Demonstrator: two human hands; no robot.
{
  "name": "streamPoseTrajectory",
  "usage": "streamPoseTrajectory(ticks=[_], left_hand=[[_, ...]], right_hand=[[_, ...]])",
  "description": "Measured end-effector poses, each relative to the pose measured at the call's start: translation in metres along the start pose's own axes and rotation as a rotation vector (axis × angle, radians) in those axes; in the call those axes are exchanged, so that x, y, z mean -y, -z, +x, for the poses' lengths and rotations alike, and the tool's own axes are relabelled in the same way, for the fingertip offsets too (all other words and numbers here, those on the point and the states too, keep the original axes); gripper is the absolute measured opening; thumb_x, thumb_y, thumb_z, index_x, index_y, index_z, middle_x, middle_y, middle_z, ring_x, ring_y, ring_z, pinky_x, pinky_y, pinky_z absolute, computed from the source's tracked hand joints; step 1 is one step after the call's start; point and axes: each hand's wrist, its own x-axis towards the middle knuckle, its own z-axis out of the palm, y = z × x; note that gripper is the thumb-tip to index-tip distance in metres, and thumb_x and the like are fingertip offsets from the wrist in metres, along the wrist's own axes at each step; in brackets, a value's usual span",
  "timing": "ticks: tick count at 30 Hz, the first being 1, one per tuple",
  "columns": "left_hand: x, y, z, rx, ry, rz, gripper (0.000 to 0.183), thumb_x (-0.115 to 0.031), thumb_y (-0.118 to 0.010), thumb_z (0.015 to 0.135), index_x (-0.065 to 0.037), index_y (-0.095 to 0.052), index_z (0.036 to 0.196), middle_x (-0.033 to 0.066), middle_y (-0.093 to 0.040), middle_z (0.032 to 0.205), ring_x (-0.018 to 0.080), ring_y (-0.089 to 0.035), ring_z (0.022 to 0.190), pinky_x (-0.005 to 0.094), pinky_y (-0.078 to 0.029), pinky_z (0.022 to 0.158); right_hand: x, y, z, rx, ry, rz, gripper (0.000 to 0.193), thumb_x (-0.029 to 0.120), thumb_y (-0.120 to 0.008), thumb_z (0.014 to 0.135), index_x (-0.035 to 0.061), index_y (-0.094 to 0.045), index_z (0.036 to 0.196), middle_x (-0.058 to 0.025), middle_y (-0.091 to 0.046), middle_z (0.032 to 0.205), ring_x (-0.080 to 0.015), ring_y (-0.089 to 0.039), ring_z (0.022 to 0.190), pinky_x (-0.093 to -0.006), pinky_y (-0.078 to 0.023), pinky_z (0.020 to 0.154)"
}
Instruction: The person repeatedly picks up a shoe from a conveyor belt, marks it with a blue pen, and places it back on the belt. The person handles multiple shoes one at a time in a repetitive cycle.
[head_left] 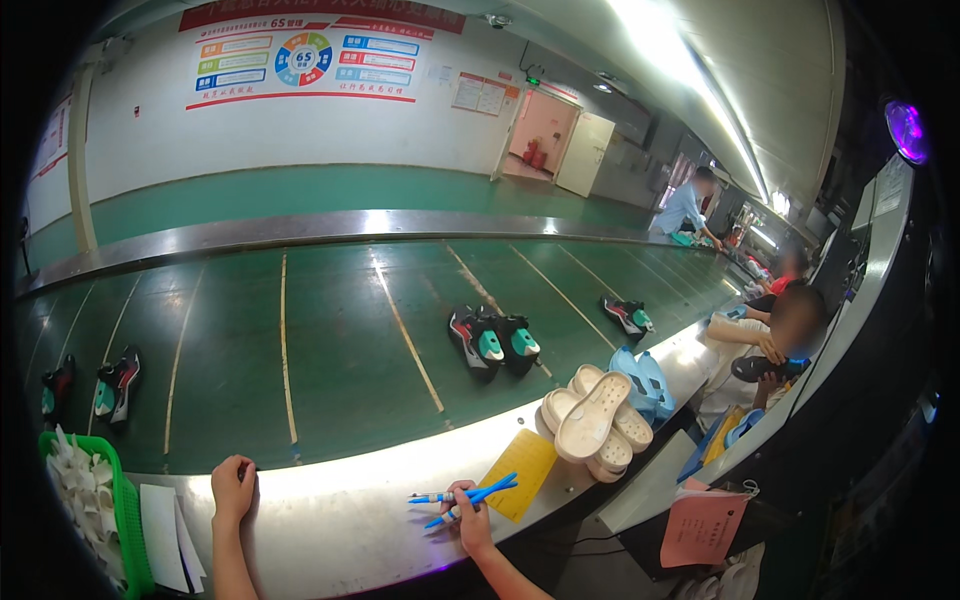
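My right hand (468, 508) is closed around a few slim blue pens (496, 488) with pale bands, held over the metal ledge beside a yellow sheet (520, 474). My left hand (234, 487) rests curled into a fist at the ledge's belt-side edge. A dark spot shows by its thumb, but whatever it may hold is hidden. Beyond the hands, a pair of black shoes (494, 342) with teal and red parts sits on the green conveyor belt (340, 390). A single similar shoe (627, 316) lies farther right, and two more shoes (118, 386) stand at the left.
A green basket (128, 520) of white crumpled pieces stands at the left, next to white card strips (168, 535). Cream clogs (594, 418) and light blue clogs (645, 380) are piled on the ledge at right. A pink tag (704, 523) hangs nearby. Co-workers sit along the right side.
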Motion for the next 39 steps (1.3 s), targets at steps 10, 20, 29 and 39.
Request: streamPoseTrajectory(ticks=[10, 20, 29, 39], left_hand=[[0.003, 0.005, 0.001, 0.028, 0.037, -0.004, 0.010, -0.012, -0.059, 0.078, -0.002, -0.061, 0.078, 0.0109, -0.060, 0.071, 0.0250, -0.058, 0.064, 0.0331, -0.045, 0.060], [0.004, 0.009, 0.003, 0.021, 0.113, -0.069, 0.009, -0.012, -0.062, 0.076, -0.003, -0.062, 0.078, 0.0083, -0.060, 0.069, 0.0201, -0.058, 0.062, 0.0302, -0.045, 0.060], [0.022, 0.009, 0.002, -0.026, 0.077, -0.029, 0.012, -0.014, -0.063, 0.075, -0.004, -0.064, 0.081, 0.0098, -0.063, 0.074, 0.0229, -0.061, 0.068, 0.0317, -0.048, 0.064], [-0.016, 0.003, 0.005, 0.032, 0.117, 0.063, 0.021, -0.024, -0.057, 0.079, -0.005, -0.065, 0.085, 0.0125, -0.064, 0.085, 0.0298, -0.061, 0.082, 0.0370, -0.047, 0.073]], right_hand=[[-0.006, -0.002, -0.001, -0.044, 0.010, 0.012, 0.017, 0.025, -0.042, 0.093, 0.0095, -0.048, 0.091, -0.0024, -0.054, 0.065, -0.0048, -0.042, 0.049, -0.0176, -0.031, 0.042], [-0.004, -0.005, -0.008, -0.059, -0.034, 0.072, 0.019, 0.008, -0.057, 0.084, 0.0102, -0.045, 0.099, -0.0020, -0.053, 0.072, -0.0052, -0.046, 0.054, -0.0171, -0.035, 0.043], [0.001, -0.015, -0.008, -0.083, -0.010, 0.059, 0.032, 0.002, -0.060, 0.080, 0.0112, -0.042, 0.104, -0.0030, -0.051, 0.082, -0.0081, -0.051, 0.061, -0.0198, -0.043, 0.045], [0.001, 0.012, -0.010, -0.212, 0.027, -0.030, 0.034, 0.009, -0.059, 0.082, 0.0086, -0.042, 0.112, -0.0017, -0.046, 0.091, -0.0081, -0.048, 0.072, -0.0179, -0.043, 0.050]])
